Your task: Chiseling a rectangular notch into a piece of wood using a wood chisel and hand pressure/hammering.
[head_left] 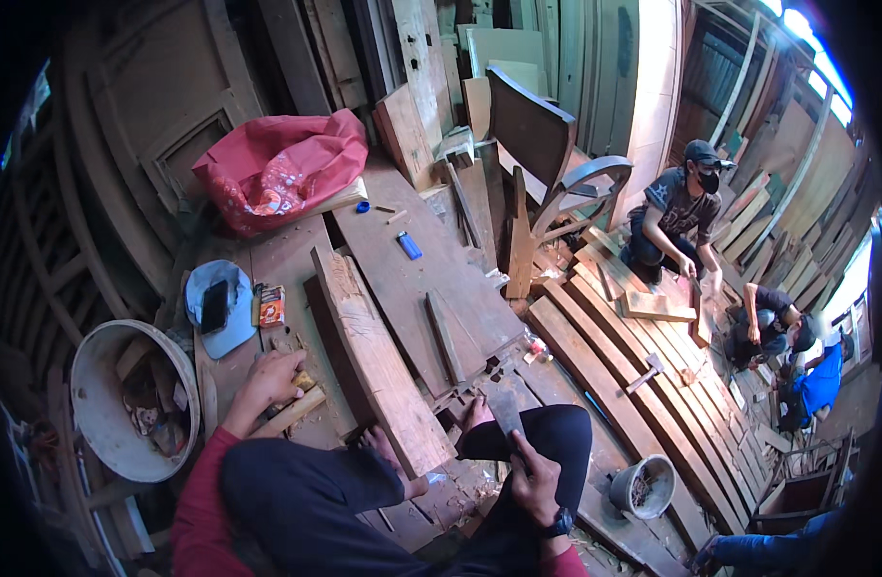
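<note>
My right hand (537,478) is closed round the handle of a wide, flat, grey-bladed tool, which looks like a chisel (505,412). Its blade points up and away over my right knee. My left hand (268,385) is on the boards at the left, fingers curled on a short yellowish wooden piece (304,382) whose full shape is hidden. A pale wooden stick (292,413) lies beside that hand. Between my legs and the boards ahead stretches a thick timber beam (378,361), its far end roughly chipped. Neither hand touches the beam.
A blue cap (231,303) with a phone (214,310), a bucket of scraps (124,385) and a red bag (277,173) stand left. A blue lighter (408,245) lies ahead. At right are long planks (595,356), a hammer (645,373), a small pail (643,486) and co-workers (686,207).
</note>
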